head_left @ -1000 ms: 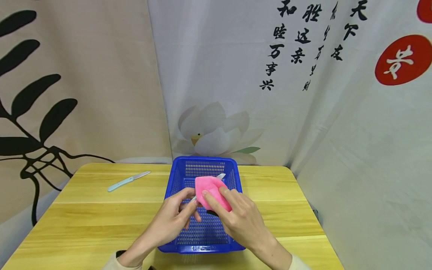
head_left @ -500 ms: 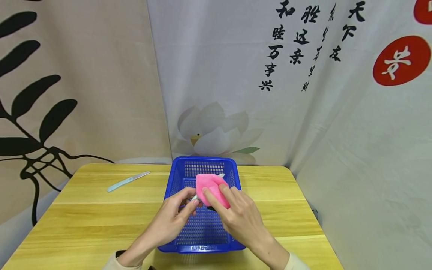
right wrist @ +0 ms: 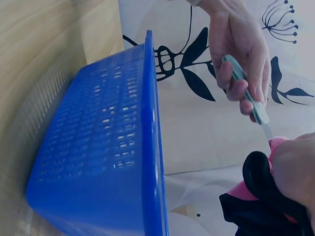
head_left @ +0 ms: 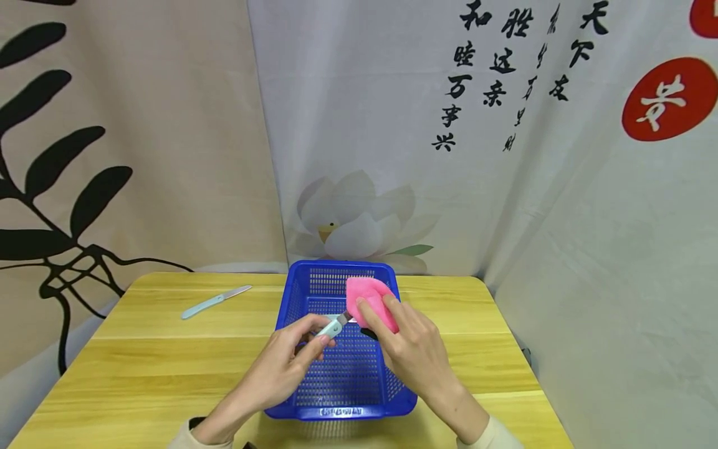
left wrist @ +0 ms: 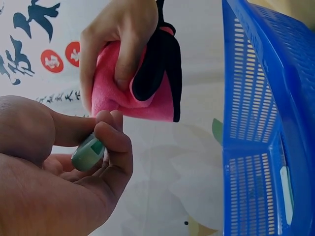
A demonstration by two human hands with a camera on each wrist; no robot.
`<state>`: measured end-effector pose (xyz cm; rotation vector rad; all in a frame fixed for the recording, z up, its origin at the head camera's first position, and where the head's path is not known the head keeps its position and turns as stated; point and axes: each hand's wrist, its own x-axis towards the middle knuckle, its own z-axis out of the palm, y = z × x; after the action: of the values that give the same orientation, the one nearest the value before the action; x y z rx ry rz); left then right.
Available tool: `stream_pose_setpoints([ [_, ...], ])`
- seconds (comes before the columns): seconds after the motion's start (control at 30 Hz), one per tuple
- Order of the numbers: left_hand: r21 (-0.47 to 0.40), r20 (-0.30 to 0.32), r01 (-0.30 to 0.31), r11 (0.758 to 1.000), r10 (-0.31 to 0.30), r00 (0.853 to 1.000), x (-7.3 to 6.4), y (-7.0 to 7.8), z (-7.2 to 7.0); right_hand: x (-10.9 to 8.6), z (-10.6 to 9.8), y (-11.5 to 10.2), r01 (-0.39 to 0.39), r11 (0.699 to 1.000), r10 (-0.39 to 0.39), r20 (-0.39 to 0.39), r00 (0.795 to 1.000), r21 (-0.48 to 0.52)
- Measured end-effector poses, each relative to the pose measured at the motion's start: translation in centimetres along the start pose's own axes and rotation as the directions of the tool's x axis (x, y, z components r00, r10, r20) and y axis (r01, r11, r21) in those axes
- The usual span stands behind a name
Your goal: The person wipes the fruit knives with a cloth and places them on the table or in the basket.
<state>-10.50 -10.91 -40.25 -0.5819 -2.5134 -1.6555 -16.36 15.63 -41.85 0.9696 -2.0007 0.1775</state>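
Observation:
My left hand (head_left: 283,365) grips the pale green handle of a knife (head_left: 335,327) over the blue basket. My right hand (head_left: 417,349) pinches a pink cloth (head_left: 369,298) with black trim around the knife's blade, hiding most of it. A short length of metal shows between handle and cloth. The left wrist view shows the handle's butt end (left wrist: 88,155) between my curled fingers, and a black loop (left wrist: 151,69) on the cloth. In the right wrist view the blade (right wrist: 267,131) runs from the handle into the cloth.
The blue basket (head_left: 339,413) stands on the wooden table (head_left: 185,374) below both hands. A pale, slim object (left wrist: 287,195) lies inside it. Another knife (head_left: 215,302) with its blade out lies left of the basket. A printed curtain (head_left: 359,93) hangs behind the table.
My right hand and the cloth have slid up and to the right, away from the knife's handle. More of the handle and the blade's base now shows; the left hand has barely moved.

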Motion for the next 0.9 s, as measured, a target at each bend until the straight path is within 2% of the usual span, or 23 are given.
stream_pose_setpoints([
  [0.13,0.018,0.017,-0.016,1.000,0.016,1.000,0.1,-0.1,-0.1,-0.5,0.0,0.7,-0.030,1.000,0.030,0.016,0.999,0.004],
  [0.3,0.075,0.078,-0.041,0.996,0.036,0.996,1.0,-0.3,-1.1,-1.2,-0.1,1.8,-0.080,0.997,0.079,0.050,0.996,0.018],
  [0.53,0.163,0.142,-0.020,0.986,-0.003,0.990,3.1,-1.2,-2.4,-3.1,-0.5,3.4,-0.168,0.986,0.168,0.072,0.983,-0.010],
  [0.7,0.213,0.151,-0.039,0.976,0.007,0.989,4.3,-2.4,-2.2,-4.9,-1.4,4.2,-0.229,0.974,0.228,0.052,0.972,-0.001],
  [0.9,0.261,0.173,-0.048,0.964,0.002,0.985,6.2,-3.9,-1.2,-6.8,-2.6,4.8,-0.275,0.962,0.274,0.031,0.961,0.000],
])
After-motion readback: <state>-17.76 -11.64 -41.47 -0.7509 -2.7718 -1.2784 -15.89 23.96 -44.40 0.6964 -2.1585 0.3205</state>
